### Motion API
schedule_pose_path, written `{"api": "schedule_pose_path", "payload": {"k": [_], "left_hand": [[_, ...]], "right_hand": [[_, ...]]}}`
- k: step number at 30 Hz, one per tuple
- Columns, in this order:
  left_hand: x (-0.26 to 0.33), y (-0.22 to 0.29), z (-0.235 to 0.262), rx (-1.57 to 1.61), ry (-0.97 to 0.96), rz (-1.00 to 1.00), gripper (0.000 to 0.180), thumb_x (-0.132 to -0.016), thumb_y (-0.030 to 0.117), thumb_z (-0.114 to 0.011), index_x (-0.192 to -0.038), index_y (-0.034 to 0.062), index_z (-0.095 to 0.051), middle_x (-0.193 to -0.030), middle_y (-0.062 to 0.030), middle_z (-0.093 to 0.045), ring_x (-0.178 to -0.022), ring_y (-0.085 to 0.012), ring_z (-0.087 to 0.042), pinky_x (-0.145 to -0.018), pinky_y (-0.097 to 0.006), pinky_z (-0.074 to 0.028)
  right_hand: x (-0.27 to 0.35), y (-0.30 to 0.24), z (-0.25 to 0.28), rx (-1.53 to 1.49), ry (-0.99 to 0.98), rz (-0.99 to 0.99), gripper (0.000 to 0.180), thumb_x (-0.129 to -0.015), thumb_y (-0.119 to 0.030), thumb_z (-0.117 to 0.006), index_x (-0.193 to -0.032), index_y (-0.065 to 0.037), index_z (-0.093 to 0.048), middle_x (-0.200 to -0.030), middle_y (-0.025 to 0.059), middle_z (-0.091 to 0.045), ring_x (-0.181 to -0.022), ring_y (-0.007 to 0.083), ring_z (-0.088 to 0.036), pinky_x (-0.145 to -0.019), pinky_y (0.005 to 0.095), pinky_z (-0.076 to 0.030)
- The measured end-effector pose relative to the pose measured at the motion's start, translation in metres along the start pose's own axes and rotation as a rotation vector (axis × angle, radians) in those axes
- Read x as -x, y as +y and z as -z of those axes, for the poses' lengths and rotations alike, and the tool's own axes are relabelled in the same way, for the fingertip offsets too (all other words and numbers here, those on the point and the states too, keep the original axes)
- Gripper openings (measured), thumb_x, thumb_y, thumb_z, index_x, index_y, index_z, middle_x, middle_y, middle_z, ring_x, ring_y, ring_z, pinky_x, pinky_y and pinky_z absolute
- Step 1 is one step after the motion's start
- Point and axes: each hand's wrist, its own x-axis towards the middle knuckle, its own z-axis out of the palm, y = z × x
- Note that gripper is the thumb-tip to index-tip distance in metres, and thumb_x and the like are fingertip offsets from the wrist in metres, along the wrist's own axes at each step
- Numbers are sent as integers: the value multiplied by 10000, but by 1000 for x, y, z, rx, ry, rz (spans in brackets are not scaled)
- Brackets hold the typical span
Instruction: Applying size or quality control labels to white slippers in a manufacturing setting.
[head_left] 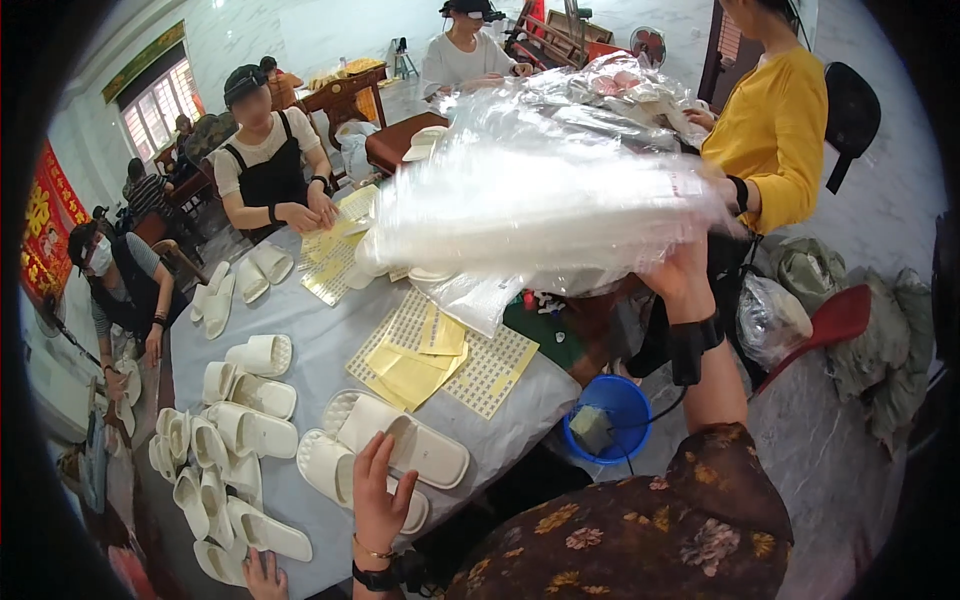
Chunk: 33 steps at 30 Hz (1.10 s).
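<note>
- Head view: the left hand has its fingers apart, over the near pair of cream slippers.
- The right hand is at the clear plastic; blur hides whether its fingers clamp it.
- Left of the left fingers, more slippers crowd the tabletop; beyond, label sheets lie with bare surface beside them.
- Right of the left fingers, the tabletop's edge runs close; past it, below the right fingers, stands a blue bucket.
</note>
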Motion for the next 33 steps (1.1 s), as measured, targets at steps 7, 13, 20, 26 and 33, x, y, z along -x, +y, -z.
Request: {"api": "schedule_pose_path", "payload": {"k": [7,13,20,26,33], "left_hand": [[-16,28,14,47,196,-164,463,-863,163,-704,-1278,-2,-581,-1292,-209,-575,-1155,-377,-569,-982,-421,-456],[-62,89,13,168,225,-334,463,-868,186,-705,-1271,-5,-582,-1277,-209,-582,-1160,-377,-571,-976,-427,-461],[-131,149,-29,470,-131,-470,471,-900,181,-663,-1308,-26,-547,-1296,-212,-574,-1224,-343,-542,-1027,-396,-425],[-164,160,-61,546,-348,-259,492,-942,253,-638,-1333,-29,-538,-1245,-213,-603,-1126,-283,-606,-956,-362,-476],[-153,127,-35,340,-367,-27,720,-833,452,-741,-1328,-31,-542,-1216,-252,-598,-1098,-305,-612,-927,-359,-494]], "right_hand": [[33,-4,32,261,333,-182,768,-924,-699,-447,-1301,-36,-533,-1259,156,-617,-1101,282,-635,-962,441,-524],[67,-20,37,882,-17,-64,427,-957,-310,-578,-1262,-11,-549,-1159,173,-645,-1037,281,-664,-907,438,-558],[79,1,38,376,335,-561,314,-880,-113,-590,-1161,27,-599,-1094,127,-675,-1033,212,-667,-921,346,-543],[88,55,2,368,356,-446,346,-916,-114,-505,-1216,35,-595,-1110,148,-681,-983,233,-689,-896,367,-560],[90,135,-44,413,299,-297,327,-921,-66,-595,-1227,47,-581,-1151,129,-649,-1035,208,-642,-918,328,-516]]}}
